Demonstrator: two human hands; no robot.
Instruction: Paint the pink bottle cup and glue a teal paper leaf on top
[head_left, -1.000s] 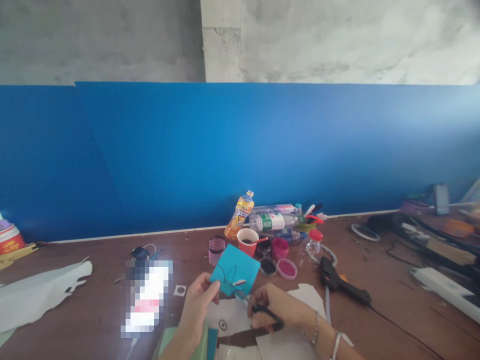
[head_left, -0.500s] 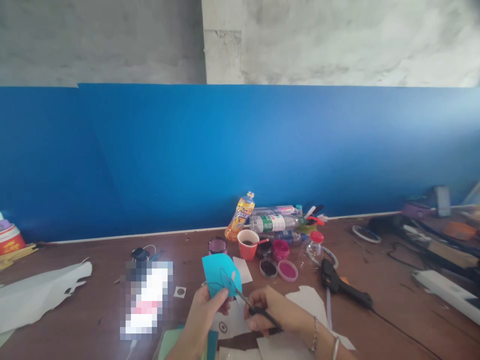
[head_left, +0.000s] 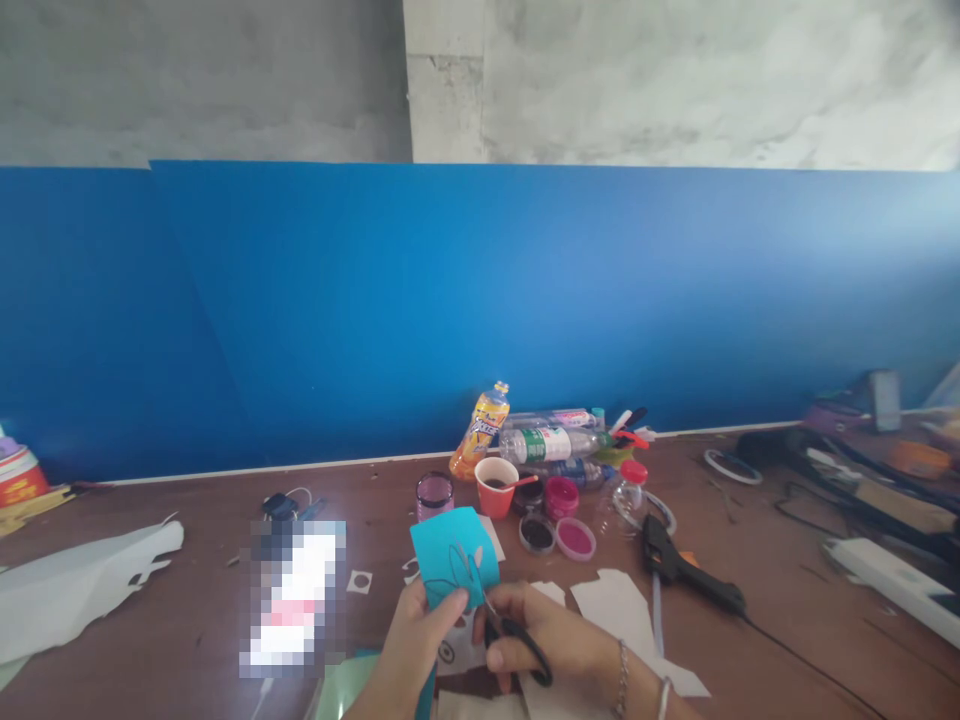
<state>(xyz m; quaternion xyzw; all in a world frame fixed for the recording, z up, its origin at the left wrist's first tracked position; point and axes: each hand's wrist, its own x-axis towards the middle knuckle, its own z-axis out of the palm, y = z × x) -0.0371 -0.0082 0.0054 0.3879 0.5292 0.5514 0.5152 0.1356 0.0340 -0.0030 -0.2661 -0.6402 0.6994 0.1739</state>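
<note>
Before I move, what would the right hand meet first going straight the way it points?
Likely the turquoise paper in the left hand; the scissors in the right hand point at it, though depth is unclear.

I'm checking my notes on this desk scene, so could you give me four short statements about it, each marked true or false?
1. The left hand holds blue paper, and the right hand holds scissors. True.
2. The blue paper is unmarked. False: dark lines are drawn on it.
3. The red cup stands left of the glue gun. True.
4. The glue gun hangs on the wall. False: it lies on the table.
</note>
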